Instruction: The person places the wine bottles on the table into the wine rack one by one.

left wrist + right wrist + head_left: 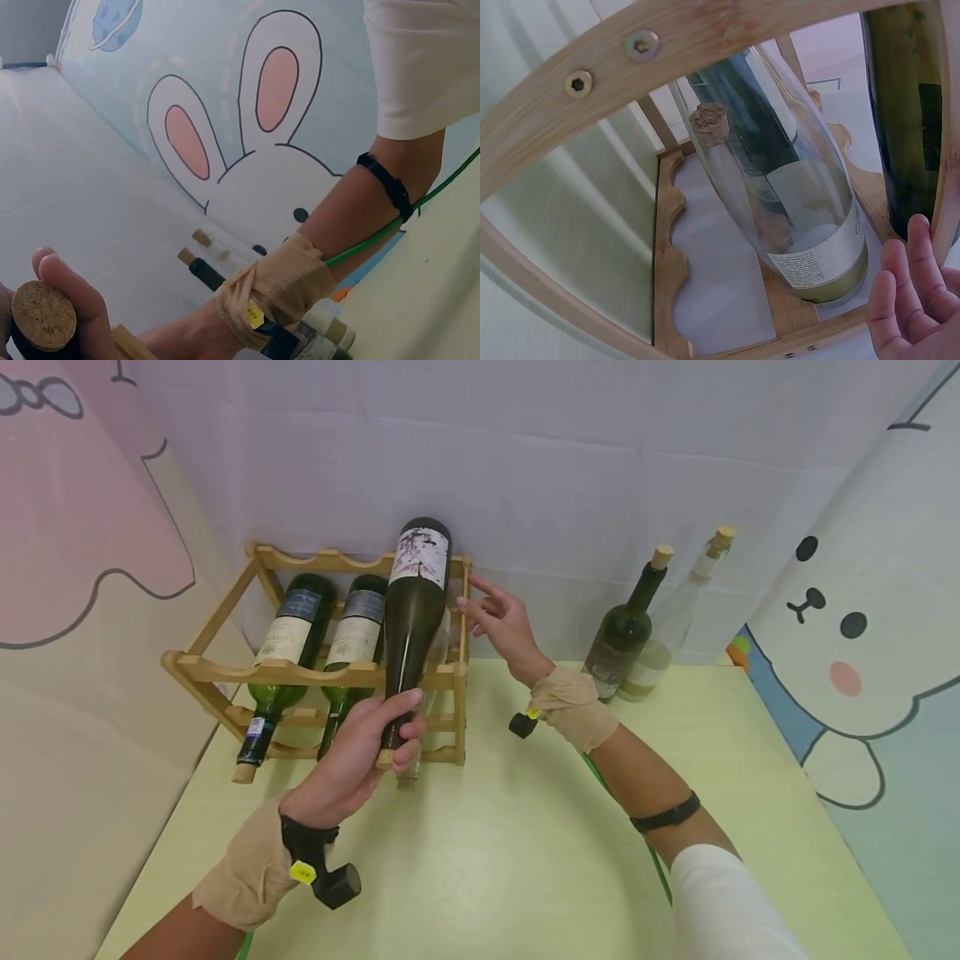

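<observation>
My left hand (352, 760) grips the neck of a dark wine bottle (411, 618), thumb along the top. The bottle slopes over the right slot of a wooden wine rack (315, 675), its base toward the wall and its cork (43, 315) toward me. My right hand (506, 622) is at the rack's back right post, fingers loosely extended, nothing held. The right wrist view shows its fingertips (919, 229) close by the dark bottle's base end. Below, a clear corked bottle (810, 225) lies in the lower tier.
Two green wine bottles, one at the left (288, 631) and one in the middle (356, 631), lie in the lower tier. On the table (525, 860) to the right stand a dark corked bottle (622, 627) and a clear corked bottle (667, 643), close to the wall.
</observation>
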Demonstrator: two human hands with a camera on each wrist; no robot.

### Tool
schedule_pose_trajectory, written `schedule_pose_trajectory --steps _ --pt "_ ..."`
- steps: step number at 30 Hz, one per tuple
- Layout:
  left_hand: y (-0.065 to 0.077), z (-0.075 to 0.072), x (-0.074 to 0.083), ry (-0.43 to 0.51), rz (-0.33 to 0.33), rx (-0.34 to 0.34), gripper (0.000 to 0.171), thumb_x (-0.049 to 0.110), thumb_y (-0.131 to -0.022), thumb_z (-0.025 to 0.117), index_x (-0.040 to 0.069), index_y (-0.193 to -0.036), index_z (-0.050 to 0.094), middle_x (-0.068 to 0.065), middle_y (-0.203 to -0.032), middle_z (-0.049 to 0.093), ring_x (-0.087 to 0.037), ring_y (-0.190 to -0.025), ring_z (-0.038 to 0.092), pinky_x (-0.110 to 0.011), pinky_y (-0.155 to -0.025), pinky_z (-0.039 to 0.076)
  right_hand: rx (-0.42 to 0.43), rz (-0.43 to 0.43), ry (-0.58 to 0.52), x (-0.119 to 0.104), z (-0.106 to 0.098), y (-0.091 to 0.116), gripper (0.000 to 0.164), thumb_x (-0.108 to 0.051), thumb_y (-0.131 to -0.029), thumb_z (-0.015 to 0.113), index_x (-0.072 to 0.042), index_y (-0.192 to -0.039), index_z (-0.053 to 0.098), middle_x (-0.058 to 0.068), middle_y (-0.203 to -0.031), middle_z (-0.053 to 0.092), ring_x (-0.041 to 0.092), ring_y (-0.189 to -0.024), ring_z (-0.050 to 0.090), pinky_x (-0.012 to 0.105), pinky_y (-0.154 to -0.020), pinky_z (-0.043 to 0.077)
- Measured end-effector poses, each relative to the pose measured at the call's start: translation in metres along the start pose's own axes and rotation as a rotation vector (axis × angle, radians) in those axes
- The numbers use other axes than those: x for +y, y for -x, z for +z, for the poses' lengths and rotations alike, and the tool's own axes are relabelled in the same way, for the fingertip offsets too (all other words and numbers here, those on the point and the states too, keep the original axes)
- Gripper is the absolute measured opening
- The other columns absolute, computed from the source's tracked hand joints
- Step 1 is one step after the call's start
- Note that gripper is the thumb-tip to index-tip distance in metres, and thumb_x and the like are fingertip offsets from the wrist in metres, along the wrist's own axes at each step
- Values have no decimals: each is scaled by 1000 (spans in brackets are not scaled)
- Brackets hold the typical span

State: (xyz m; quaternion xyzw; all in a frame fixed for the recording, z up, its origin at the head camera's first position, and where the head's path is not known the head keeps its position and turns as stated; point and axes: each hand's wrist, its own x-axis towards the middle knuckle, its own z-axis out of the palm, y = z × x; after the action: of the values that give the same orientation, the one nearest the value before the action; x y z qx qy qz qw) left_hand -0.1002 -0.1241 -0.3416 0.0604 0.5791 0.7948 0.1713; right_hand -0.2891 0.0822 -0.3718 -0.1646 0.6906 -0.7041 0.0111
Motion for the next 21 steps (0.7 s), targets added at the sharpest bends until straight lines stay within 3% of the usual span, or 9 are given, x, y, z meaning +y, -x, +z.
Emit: schedule_pose_trajectory --steps 8,13,21 --pt "-1 0 0 -15 -17 1 29 31 -117 46 2 -114 47 3 -78 46 -10 -57 47 -23 -58 43 -3 3 -7 -1 -1 0 54 -18 -106 68 -7 -157 53 6 -104 77 12 -78 63 37 -81 55" --pt "-1 -1 -2 -43 -23 19 33 35 -117 43 6 -127 52 1 -80 53 -11 -60 54 -24 -59 51 -13 15 -14 -2 -2 1 55 -19 -107 67 -8 -158 51 -2 -100 76 13 -78 62 37 -81 55" --pt "2 -12 -3 -270 70 17 59 49 -117 34 0 -144 52 -11 -96 68 -22 -71 66 -37 -63 58 -54 21 21 -1 -10 8 54 -23 -109 66 -14 -160 51 18 -122 74 27 -93 65 36 -87 55"
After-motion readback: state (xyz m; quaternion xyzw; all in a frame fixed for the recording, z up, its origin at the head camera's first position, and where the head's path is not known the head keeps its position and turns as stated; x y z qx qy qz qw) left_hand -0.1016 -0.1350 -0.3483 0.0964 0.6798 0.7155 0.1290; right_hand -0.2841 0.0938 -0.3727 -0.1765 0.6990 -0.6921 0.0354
